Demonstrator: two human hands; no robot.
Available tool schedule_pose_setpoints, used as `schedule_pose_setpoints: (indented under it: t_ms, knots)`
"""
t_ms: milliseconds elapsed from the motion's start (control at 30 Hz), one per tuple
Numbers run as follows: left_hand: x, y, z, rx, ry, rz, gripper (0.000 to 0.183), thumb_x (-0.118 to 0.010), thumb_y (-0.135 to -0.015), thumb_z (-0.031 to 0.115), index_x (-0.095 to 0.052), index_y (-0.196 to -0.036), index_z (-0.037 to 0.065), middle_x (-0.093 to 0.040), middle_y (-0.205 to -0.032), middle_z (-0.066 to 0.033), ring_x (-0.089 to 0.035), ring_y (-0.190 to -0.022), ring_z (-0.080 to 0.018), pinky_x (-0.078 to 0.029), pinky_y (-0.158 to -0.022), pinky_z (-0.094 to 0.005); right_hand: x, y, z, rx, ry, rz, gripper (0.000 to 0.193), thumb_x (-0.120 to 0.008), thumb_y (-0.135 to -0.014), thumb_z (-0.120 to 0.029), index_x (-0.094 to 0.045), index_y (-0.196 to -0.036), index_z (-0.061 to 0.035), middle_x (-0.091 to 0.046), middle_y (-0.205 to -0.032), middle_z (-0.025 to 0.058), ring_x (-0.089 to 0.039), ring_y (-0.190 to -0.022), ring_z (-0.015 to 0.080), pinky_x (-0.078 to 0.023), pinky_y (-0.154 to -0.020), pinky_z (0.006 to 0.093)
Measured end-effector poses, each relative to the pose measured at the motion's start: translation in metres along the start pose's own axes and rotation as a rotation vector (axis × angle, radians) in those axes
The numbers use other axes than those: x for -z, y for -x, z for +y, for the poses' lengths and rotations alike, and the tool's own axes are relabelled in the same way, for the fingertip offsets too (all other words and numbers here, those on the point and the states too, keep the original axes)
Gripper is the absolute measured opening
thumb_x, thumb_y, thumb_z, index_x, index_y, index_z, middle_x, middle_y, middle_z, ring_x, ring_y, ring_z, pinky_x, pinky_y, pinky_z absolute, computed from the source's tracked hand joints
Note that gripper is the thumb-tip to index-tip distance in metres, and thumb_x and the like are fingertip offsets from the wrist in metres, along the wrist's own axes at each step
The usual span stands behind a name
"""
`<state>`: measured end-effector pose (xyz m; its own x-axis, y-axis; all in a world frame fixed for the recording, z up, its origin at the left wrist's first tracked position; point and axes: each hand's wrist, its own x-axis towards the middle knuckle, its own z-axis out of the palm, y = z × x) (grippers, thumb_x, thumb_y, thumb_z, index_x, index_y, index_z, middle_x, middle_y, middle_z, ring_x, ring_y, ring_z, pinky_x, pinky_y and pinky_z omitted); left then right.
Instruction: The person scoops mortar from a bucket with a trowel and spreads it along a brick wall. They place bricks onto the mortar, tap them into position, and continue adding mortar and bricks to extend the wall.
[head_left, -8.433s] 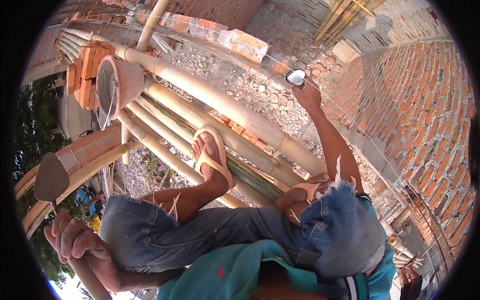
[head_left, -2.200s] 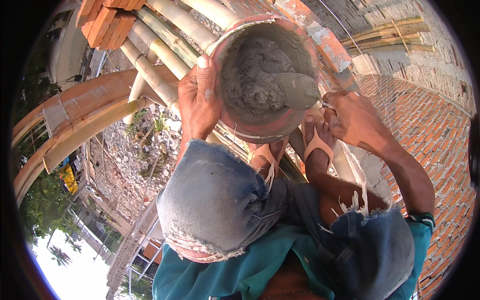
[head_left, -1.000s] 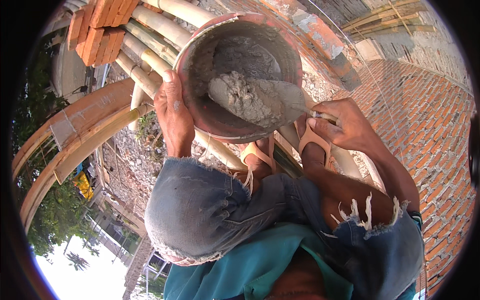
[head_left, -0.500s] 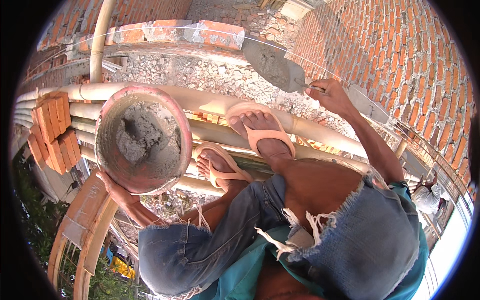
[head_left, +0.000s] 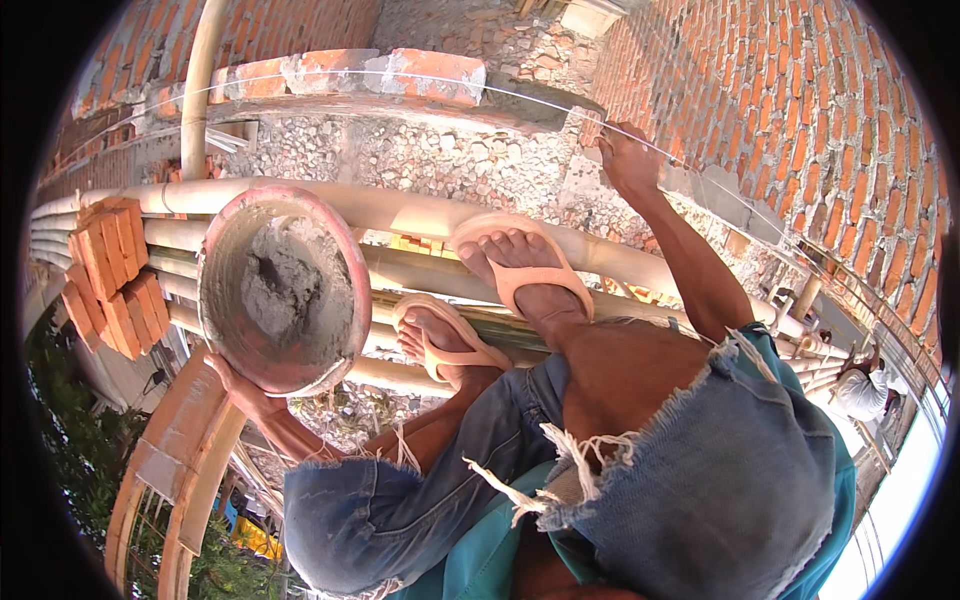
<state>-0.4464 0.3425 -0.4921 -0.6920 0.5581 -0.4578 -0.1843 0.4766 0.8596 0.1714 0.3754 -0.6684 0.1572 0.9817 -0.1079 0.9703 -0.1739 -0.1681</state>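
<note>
Left hand (head_left: pixel 245 390) set against bucket (head_left: pixel 348 245); fingers partly hidden, closure cannot be told. Mortar (head_left: pixel 290 270) contained in bucket, beside bamboo poles (head_left: pixel 420 212). Right hand (head_left: pixel 632 160) extended near string (head_left: pixel 540 101); fingers seen curled, any hold indistinct. Grey patch (head_left: pixel 525 108), apparently mortar, seen past brick row (head_left: pixel 440 95). Step judged: mortar being bedded. Even spreading, string undisturbed, called for next.

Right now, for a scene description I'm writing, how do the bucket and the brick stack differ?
The bucket is round and hollow; the brick stack is made of rectangular blocks. The bucket is dusty red, with grey mortar inside; the stack is orange. The left hand touches the bucket, but neither hand touches the stack.
</note>
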Motion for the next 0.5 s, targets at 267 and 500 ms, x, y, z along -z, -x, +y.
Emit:
schedule_pose_setpoints:
  t_ms: [267,500]
  knots:
    - [0.003,-0.006,0.0,0.019,0.005,-0.026,0.079,-0.049,-0.106,0.058,-0.039,-0.155,-0.003,-0.049,-0.152,-0.0196,-0.051,-0.135,-0.0356,-0.043,-0.114,-0.0486,0.026,0.01,0.02,-0.091,-0.103,0.019,0.029,-0.071,-0.094,-0.031,-0.074,-0.109,-0.0067,-0.072,-0.106,0.0133,-0.069,-0.103,0.0343,-0.055,-0.086,0.0496]
    - [-0.003,0.003,0.001,0.015,-0.007,-0.003,0.078,-0.048,-0.107,0.058,-0.039,-0.155,-0.003,-0.05,-0.152,-0.0197,-0.052,-0.135,-0.0342,-0.042,-0.114,-0.0489,0.038,0.013,0.01,-0.17,-0.242,-0.048,0.035,-0.071,-0.095,-0.034,-0.07,-0.11,-0.0024,-0.071,-0.102,0.02,-0.069,-0.1,0.0397,-0.054,-0.084,0.0504]
